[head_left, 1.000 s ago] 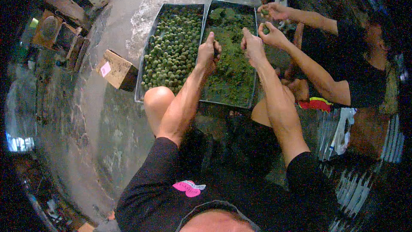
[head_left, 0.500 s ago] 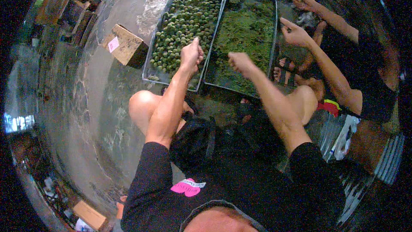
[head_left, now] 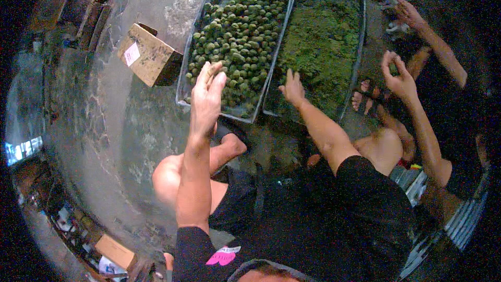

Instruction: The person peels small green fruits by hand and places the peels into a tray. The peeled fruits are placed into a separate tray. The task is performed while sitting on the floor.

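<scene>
Two long, shallow metal-rimmed trays lie side by side in front of me. Many small round green-coated balls [head_left: 237,36] fill the left tray [head_left: 216,112], some touching and some apart. Loose green crumbs [head_left: 323,31] cover the right tray [head_left: 361,36]. My left hand [head_left: 207,96] is raised at the near left corner of the ball tray, fingers stretched and nothing seen in them. Over the near left part of the crumbs is my right hand [head_left: 294,90], fingers apart and pointing away from me. Whether its fingertips touch the crumbs I cannot tell.
A brown cardboard box [head_left: 148,55] with a pink label stands left of the ball tray on the worn concrete floor [head_left: 120,141]. At the right sits a co-worker, one hand [head_left: 402,78] near the right tray and another hand [head_left: 409,14] farther off. My bare knees flank the space before me.
My left hand has drawn back toward me and left, its fingers stretching out from a closed shape. My right hand's fingers have spread over the crumbs. The view has shifted, and the co-worker's hands have moved.
</scene>
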